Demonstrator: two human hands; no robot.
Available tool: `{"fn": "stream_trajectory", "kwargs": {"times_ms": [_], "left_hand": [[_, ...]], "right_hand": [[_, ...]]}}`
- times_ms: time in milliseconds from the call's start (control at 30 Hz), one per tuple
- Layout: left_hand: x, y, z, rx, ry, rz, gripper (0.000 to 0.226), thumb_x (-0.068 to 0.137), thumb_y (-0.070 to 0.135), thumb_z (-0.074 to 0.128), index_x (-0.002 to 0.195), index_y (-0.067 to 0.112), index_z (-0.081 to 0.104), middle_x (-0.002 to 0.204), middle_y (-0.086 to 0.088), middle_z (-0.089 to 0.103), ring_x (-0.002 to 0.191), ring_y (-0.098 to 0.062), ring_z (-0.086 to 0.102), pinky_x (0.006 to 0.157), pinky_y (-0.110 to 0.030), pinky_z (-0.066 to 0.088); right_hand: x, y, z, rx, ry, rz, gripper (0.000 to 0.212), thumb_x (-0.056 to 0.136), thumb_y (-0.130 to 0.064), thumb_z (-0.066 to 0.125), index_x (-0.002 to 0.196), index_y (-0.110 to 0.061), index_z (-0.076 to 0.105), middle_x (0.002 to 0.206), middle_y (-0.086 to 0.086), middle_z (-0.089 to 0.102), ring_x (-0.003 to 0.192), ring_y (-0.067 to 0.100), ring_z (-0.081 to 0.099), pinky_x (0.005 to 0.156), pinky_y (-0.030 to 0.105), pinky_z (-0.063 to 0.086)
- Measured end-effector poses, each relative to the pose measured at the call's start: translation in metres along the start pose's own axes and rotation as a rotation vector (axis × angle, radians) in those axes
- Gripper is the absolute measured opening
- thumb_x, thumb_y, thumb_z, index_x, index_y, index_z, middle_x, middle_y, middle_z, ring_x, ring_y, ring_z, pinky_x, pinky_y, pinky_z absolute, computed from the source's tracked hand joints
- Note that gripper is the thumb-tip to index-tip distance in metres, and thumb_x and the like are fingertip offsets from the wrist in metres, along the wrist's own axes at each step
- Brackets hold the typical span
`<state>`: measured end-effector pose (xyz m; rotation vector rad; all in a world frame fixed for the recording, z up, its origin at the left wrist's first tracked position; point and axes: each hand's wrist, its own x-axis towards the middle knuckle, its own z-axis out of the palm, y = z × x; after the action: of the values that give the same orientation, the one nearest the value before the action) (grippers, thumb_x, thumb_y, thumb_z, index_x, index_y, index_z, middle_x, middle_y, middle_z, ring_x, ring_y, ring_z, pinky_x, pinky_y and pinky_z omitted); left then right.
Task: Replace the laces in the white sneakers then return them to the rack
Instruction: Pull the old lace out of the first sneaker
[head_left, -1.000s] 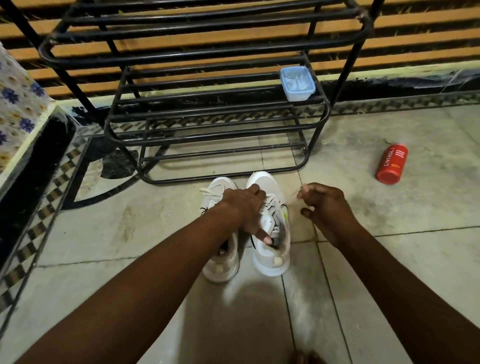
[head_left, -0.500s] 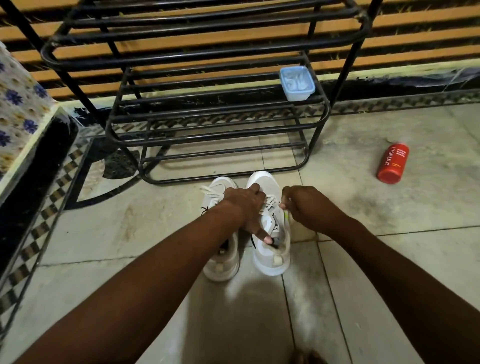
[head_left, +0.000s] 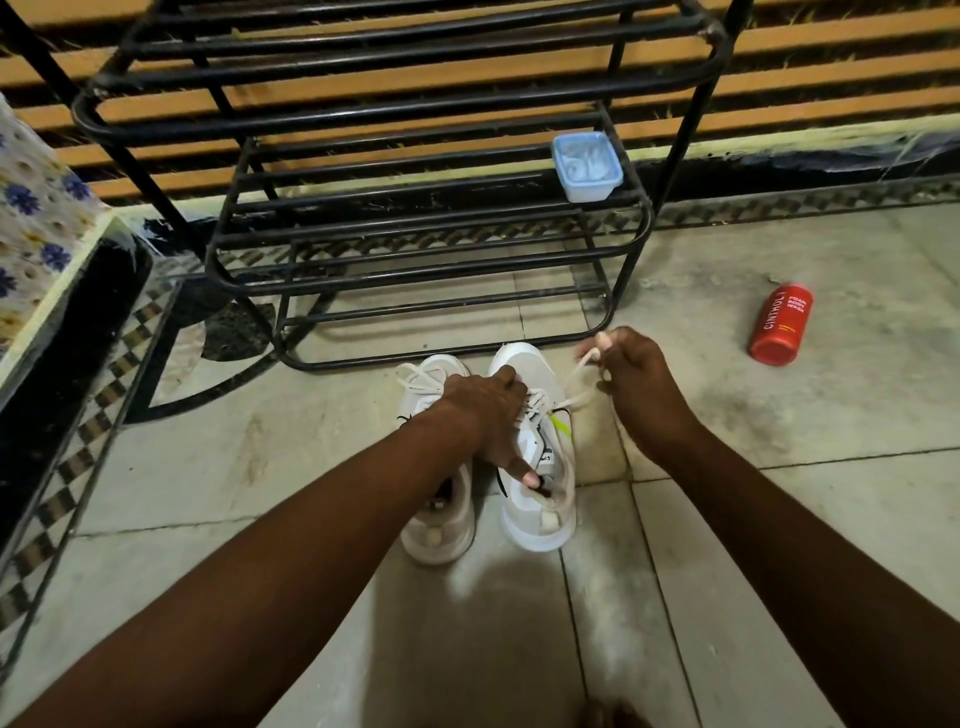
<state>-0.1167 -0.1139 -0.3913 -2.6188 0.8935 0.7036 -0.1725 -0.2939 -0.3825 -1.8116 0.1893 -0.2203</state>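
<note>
white sneakers just short of the rack rail — left hand tight on one, right hand tight on its lace

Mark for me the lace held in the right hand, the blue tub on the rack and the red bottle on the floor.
lace (head_left: 578, 370), head view, mid-length of its free stretch.
blue tub (head_left: 587, 165), head view, middle of its top.
red bottle (head_left: 779, 326), head view, middle of its labelled side.

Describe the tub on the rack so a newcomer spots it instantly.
Find the black metal shoe rack against the slatted wall. At the right end of one shelf sits a pale blue tub. It alone is on the rack; the sneakers and red bottle lie on the floor.
</note>
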Motion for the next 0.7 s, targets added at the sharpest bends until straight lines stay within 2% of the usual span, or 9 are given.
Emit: {"fn": "stream_trajectory", "kwargs": {"times_ms": [67, 100, 167, 233, 300, 367, 467, 567, 700], "left_hand": [[0.000, 0.001, -0.001, 0.007, -0.002, -0.004, 0.141, 0.053, 0.097, 0.065, 0.162, 0.022, 0.017, 0.168, 0.000, 0.015, 0.145, -0.031, 0.040, 0.105, -0.052, 0.040], [0.000, 0.001, -0.001, 0.011, -0.002, -0.006, 0.141, 0.053, 0.097, 0.064, 0.162, 0.022, 0.017, 0.169, 0.000, 0.014, 0.145, -0.031, 0.040, 0.105, -0.052, 0.040], [0.000, 0.002, -0.002, 0.019, -0.010, -0.011, 0.142, 0.052, 0.098, 0.064, 0.163, 0.022, 0.016, 0.169, 0.000, 0.014, 0.146, -0.031, 0.039, 0.105, -0.051, 0.040], [0.000, 0.003, -0.002, 0.026, -0.014, -0.015, 0.143, 0.051, 0.098, 0.064, 0.162, 0.021, 0.018, 0.168, 0.000, 0.017, 0.145, -0.031, 0.041, 0.104, -0.051, 0.041], [0.001, 0.003, -0.002, 0.032, -0.009, -0.010, 0.143, 0.050, 0.098, 0.064, 0.161, 0.020, 0.020, 0.166, -0.001, 0.020, 0.143, -0.031, 0.043, 0.103, -0.051, 0.042], [0.001, 0.003, -0.002, 0.026, -0.006, -0.014, 0.143, 0.050, 0.098, 0.064, 0.161, 0.020, 0.021, 0.165, 0.000, 0.022, 0.141, -0.031, 0.044, 0.102, -0.051, 0.042], [0.002, 0.003, -0.003, 0.035, -0.006, -0.011, 0.144, 0.049, 0.099, 0.064, 0.161, 0.020, 0.020, 0.166, -0.001, 0.020, 0.141, -0.031, 0.044, 0.102, -0.051, 0.043], [0.002, 0.003, -0.002, 0.035, 0.006, -0.010, 0.146, 0.047, 0.100, 0.063, 0.161, 0.020, 0.020, 0.166, 0.000, 0.020, 0.141, -0.031, 0.045, 0.098, -0.051, 0.044], [0.003, 0.001, 0.000, 0.022, 0.012, -0.014, 0.146, 0.046, 0.100, 0.063, 0.162, 0.022, 0.018, 0.166, 0.001, 0.020, 0.142, -0.031, 0.044, 0.099, -0.051, 0.044]], "right_hand": [[-0.006, -0.001, 0.002, 0.161, -0.030, 0.063, 0.026, 0.108, -0.017, 0.041, 0.084, -0.010, 0.048, 0.071, 0.007, 0.060, 0.064, 0.021, 0.059, 0.057, 0.026, 0.045], [-0.009, 0.001, 0.001, 0.087, -0.052, 0.026, 0.024, 0.108, -0.012, 0.041, 0.084, -0.011, 0.044, 0.066, 0.004, 0.053, 0.059, 0.018, 0.052, 0.054, 0.026, 0.043], [-0.008, 0.008, -0.006, -0.371, -0.219, -0.173, 0.017, 0.105, -0.006, 0.044, 0.090, -0.013, 0.041, 0.068, 0.004, 0.049, 0.059, 0.019, 0.046, 0.054, 0.032, 0.042], [-0.005, 0.014, -0.010, -0.821, -0.412, -0.319, 0.012, 0.102, -0.017, 0.050, 0.095, -0.014, 0.042, 0.078, 0.005, 0.052, 0.067, 0.025, 0.050, 0.062, 0.039, 0.045], [-0.002, 0.018, -0.014, -0.988, -0.521, -0.355, 0.014, 0.099, -0.023, 0.055, 0.098, -0.010, 0.051, 0.090, 0.009, 0.052, 0.078, 0.029, 0.054, 0.068, 0.040, 0.047], [0.002, 0.015, -0.014, -1.064, -0.527, -0.391, 0.006, 0.096, -0.015, 0.056, 0.097, -0.009, 0.058, 0.094, 0.011, 0.051, 0.075, 0.030, 0.057, 0.064, 0.036, 0.043], [0.006, 0.009, -0.015, -1.147, -0.363, -0.488, 0.009, 0.088, -0.005, 0.052, 0.092, -0.010, 0.057, 0.094, 0.010, 0.051, 0.066, 0.030, 0.056, 0.062, 0.032, 0.033], [0.002, 0.000, -0.011, -1.045, -0.124, -0.521, 0.008, 0.092, -0.017, 0.051, 0.087, -0.012, 0.055, 0.096, 0.008, 0.047, 0.078, 0.025, 0.053, 0.069, 0.034, 0.036], [-0.009, -0.014, 0.015, -0.350, 0.044, -0.197, 0.021, 0.102, -0.017, 0.045, 0.086, -0.008, 0.053, 0.102, 0.010, 0.052, 0.091, 0.023, 0.055, 0.080, 0.037, 0.047]]}}
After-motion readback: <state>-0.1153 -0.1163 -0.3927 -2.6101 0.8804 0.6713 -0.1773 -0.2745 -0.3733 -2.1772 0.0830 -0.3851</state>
